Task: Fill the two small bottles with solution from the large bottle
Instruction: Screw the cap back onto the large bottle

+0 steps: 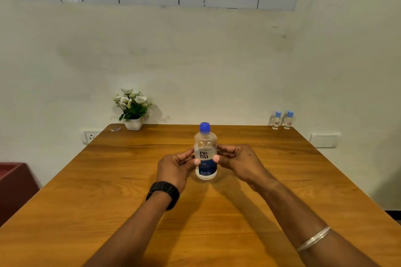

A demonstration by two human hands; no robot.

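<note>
Grasping the capped "renu" large bottle (205, 154) upright on the table (108, 191), fingers of both hands curl around it

Label check | we read "re-nu" in dark letters on the pale upper label of the large bottle (205, 154) | smaller print above it and on the blue lower band too blurred for us to read | two small bottles (282, 120) carry tiny red-marked labels, illegible to us.
</note>
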